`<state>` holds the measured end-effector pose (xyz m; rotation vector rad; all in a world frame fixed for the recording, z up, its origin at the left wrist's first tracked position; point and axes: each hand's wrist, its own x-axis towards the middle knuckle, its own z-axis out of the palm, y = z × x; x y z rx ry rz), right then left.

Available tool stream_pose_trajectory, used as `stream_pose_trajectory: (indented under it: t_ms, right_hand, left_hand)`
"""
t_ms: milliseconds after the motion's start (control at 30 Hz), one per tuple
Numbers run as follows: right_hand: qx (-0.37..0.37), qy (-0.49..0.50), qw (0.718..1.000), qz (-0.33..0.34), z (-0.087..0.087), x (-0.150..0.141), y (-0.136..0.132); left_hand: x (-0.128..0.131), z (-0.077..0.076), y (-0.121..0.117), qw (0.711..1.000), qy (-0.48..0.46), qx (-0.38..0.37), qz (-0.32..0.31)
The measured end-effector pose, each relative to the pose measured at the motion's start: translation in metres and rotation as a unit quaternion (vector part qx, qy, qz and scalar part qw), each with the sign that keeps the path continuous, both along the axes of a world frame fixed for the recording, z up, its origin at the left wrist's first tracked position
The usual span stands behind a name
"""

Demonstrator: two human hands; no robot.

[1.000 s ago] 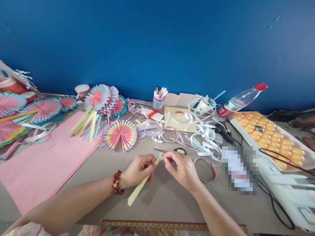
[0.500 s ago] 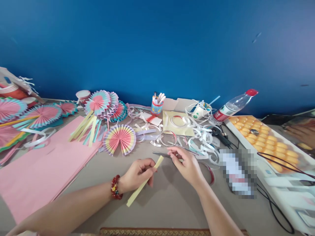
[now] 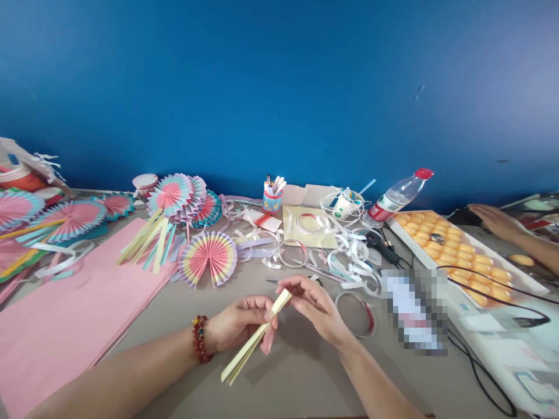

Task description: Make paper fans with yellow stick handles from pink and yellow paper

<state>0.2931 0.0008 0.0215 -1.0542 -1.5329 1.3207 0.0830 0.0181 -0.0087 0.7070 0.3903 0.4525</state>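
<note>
Several narrow pale-yellow paper strips [image 3: 247, 352] lie bunched together, their lower ends fanned slightly apart. My left hand [image 3: 244, 321], with a red bead bracelet at the wrist, pinches them near the upper end. At that top end the fingertips of my right hand [image 3: 315, 307] close on the strips. Scissors [image 3: 273, 281] lie on the table just behind my right hand, which partly hides them. Beyond my left hand sits a pleated paper fan rosette [image 3: 208, 256] in pink, yellow and lilac.
Pink paper sheets [image 3: 78, 308] cover the left side, with more rosettes [image 3: 170, 195] behind. Tape rolls [image 3: 356, 314], curled white strips [image 3: 353, 250], a pen cup [image 3: 272, 201] and a bottle [image 3: 397, 198] stand or lie farther back. Another person's hand [image 3: 495, 221] shows at right.
My right hand has left the scissors and moved to the upper end of the yellow strips. The strips' lower ends have spread. Another person's hand now shows more at the far right.
</note>
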Motion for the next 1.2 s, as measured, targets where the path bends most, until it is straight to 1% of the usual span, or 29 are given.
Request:
stream_pose_trajectory:
  t_ms: [67, 133, 200, 300, 400, 500, 633, 767, 867, 933, 1033, 1133, 1200]
  right_hand:
    - [-0.013, 0.045, 0.999, 0.016, 0.0, -0.001, -0.001]
    - [-0.009, 0.06, 0.998, 0.017, -0.001, -0.002, -0.002]
    - [0.005, 0.069, 0.998, 0.008, -0.003, -0.002, -0.002]
    - [0.033, 0.081, 0.996, -0.002, -0.007, -0.001, -0.002]
    - [0.05, 0.075, 0.996, 0.015, -0.008, 0.002, -0.001]
    - [0.06, 0.064, 0.996, 0.03, -0.004, 0.003, 0.001]
    - [0.08, 0.071, 0.993, 0.047, 0.0, 0.002, 0.001]
    - [0.081, 0.086, 0.991, 0.062, 0.0, 0.002, 0.002]
    - [0.074, 0.079, 0.992, 0.064, 0.002, 0.003, 0.003]
    - [0.069, 0.074, 0.993, 0.068, 0.006, 0.005, 0.003]
    - [0.047, 0.062, 0.995, 0.062, 0.012, 0.008, 0.004]
    - [0.011, 0.036, 0.999, 0.029, 0.013, 0.011, 0.005]
    - [-0.015, 0.021, 1.0, 0.002, 0.011, 0.012, 0.006]
  left_hand:
    - [0.001, -0.002, -0.001, 1.0, -0.025, -0.016, -0.007]
    - [0.002, -0.003, -0.001, 0.998, -0.05, -0.029, -0.012]
    - [0.002, -0.002, -0.001, 0.997, -0.066, -0.04, -0.025]
    - [0.001, 0.0, -0.001, 0.994, -0.072, -0.055, -0.061]
    - [0.0, 0.0, -0.001, 0.991, -0.08, -0.07, -0.083]
    - [-0.002, 0.0, -0.001, 0.988, -0.093, -0.082, -0.09]
    - [-0.002, 0.001, -0.002, 0.987, -0.097, -0.078, -0.098]
    - [-0.002, 0.002, -0.002, 0.986, -0.107, -0.079, -0.104]
    - [-0.001, 0.001, -0.001, 0.986, -0.104, -0.076, -0.106]
    - [-0.001, 0.0, -0.001, 0.989, -0.09, -0.063, -0.099]
    - [0.001, 0.001, -0.002, 0.997, -0.047, -0.008, -0.058]
    - [0.001, 0.006, -0.006, 0.996, 0.051, 0.071, -0.001]
    - [0.002, 0.01, -0.01, 0.981, 0.127, 0.143, 0.042]
